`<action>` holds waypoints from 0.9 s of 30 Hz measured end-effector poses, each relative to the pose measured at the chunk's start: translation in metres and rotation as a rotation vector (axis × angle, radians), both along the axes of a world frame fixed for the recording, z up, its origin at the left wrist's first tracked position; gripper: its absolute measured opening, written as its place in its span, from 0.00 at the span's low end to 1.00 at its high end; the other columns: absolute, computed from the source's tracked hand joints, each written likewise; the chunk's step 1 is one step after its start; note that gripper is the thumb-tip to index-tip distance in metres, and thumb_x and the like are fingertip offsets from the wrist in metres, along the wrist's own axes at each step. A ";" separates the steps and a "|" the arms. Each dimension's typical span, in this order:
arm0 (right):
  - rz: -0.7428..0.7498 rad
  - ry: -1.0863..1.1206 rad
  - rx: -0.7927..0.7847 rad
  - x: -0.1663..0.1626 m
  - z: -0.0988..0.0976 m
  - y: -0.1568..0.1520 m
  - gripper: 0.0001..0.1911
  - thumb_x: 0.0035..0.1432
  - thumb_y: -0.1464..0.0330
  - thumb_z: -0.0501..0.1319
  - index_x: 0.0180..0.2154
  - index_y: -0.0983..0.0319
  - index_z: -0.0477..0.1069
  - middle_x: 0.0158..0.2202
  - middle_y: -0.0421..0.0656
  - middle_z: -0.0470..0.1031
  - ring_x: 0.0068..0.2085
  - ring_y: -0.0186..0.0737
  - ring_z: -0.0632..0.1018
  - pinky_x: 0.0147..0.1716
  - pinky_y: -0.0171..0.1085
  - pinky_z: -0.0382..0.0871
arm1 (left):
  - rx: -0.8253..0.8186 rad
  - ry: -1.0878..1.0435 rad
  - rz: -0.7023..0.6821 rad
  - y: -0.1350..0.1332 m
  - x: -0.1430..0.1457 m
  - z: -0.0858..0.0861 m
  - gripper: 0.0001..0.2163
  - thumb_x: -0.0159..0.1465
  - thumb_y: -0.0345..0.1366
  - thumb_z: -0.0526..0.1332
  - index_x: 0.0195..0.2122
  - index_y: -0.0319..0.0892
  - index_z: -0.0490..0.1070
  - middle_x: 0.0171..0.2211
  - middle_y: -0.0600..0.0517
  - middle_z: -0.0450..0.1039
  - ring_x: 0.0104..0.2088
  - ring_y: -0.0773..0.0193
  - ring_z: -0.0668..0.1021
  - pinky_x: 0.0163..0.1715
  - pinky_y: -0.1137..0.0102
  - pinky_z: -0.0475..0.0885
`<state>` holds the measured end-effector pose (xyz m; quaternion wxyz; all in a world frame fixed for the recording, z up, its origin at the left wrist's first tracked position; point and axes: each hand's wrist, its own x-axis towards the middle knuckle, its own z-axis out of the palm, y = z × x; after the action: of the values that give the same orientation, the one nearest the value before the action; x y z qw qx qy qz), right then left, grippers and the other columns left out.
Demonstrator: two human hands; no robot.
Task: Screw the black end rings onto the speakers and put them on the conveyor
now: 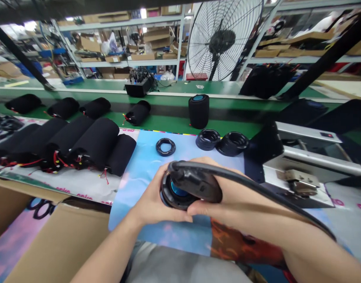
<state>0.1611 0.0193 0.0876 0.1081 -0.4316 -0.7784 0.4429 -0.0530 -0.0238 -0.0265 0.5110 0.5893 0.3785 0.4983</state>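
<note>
My left hand (152,198) wraps around a black cylindrical speaker body (172,195) with a blue centre, held upright just above the blue mat (145,157). My right hand (227,188) grips a black power tool (195,182) with a thick cable (271,196), and the tool's head presses on the top of the speaker body. Both hands are closed. A loose black ring (165,147) lies on the mat beyond my hands. Two black round caps (208,139) (232,143) sit further right.
A row of black fabric-covered speaker cylinders (80,141) with red wires lies at the left. One upright speaker (198,111) stands on the green conveyor (168,118). A metal fixture (298,165) is at the right, cardboard boxes (59,243) at the lower left, a fan (221,39) behind.
</note>
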 end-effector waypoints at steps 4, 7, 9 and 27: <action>-0.089 0.111 -0.075 -0.001 -0.005 0.004 0.37 0.44 0.58 0.80 0.56 0.53 0.74 0.45 0.39 0.79 0.42 0.44 0.79 0.36 0.37 0.73 | 0.027 0.062 0.098 -0.001 0.001 0.000 0.61 0.36 0.59 0.86 0.71 0.49 0.63 0.70 0.38 0.70 0.71 0.31 0.72 0.73 0.42 0.66; -0.125 0.240 -0.144 0.002 -0.015 0.006 0.39 0.42 0.60 0.82 0.56 0.54 0.73 0.45 0.38 0.78 0.44 0.44 0.79 0.40 0.37 0.76 | 0.046 0.016 0.129 -0.002 0.006 0.004 0.63 0.33 0.62 0.85 0.70 0.50 0.62 0.70 0.39 0.69 0.71 0.32 0.72 0.72 0.45 0.67; -0.101 0.333 -0.175 0.006 -0.020 0.007 0.40 0.42 0.59 0.83 0.57 0.53 0.74 0.51 0.39 0.79 0.51 0.47 0.80 0.48 0.40 0.78 | 0.030 -0.011 0.132 -0.005 0.010 0.008 0.57 0.38 0.59 0.85 0.67 0.49 0.64 0.68 0.40 0.72 0.69 0.34 0.74 0.71 0.47 0.69; -0.450 0.617 0.102 0.027 -0.036 -0.006 0.39 0.35 0.62 0.87 0.51 0.53 0.80 0.56 0.41 0.82 0.57 0.51 0.84 0.53 0.41 0.84 | 0.105 0.153 0.124 -0.013 0.001 0.011 0.54 0.49 0.51 0.85 0.73 0.55 0.58 0.71 0.43 0.69 0.70 0.38 0.74 0.70 0.46 0.72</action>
<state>0.1883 0.0134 0.0517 0.4532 -0.4322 -0.6160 0.4779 -0.0523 -0.0365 -0.0152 0.4173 0.6270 0.4255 0.5017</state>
